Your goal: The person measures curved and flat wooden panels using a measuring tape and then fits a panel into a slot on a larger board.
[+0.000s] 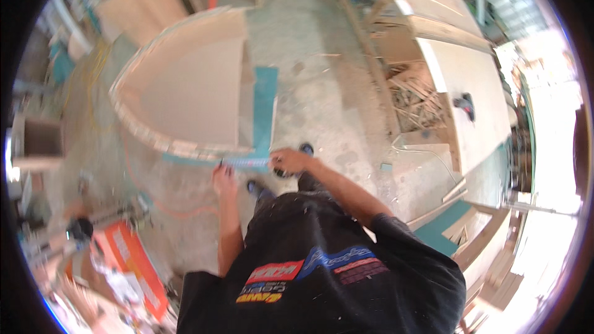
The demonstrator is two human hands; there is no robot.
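A concrete floor [334, 105] spreads beneath everything, and along its right side runs a long wooden workbench [476, 80] with a pale top. Left of the middle lies a curved wooden form [185, 89], rounded at its far left and straight on the side toward the bench. A teal sheet [266, 99] lies under it, showing past the straight side and the near edge. At the lower left rests an orange box [139, 266] among clutter. Wood offcuts [417, 96] fill an opening in the bench, and a dark power drill [465, 106] lies on the top. The 2 hands work at the form's near edge: the right hand [288, 161] is closed around the right end of a pale blue strip [247, 162], the left hand [224, 176] pinches its other end, though blur hides the exact finger placement. The strip, narrow like a measuring tape, stretches straight between them, just beside the form's near right corner.
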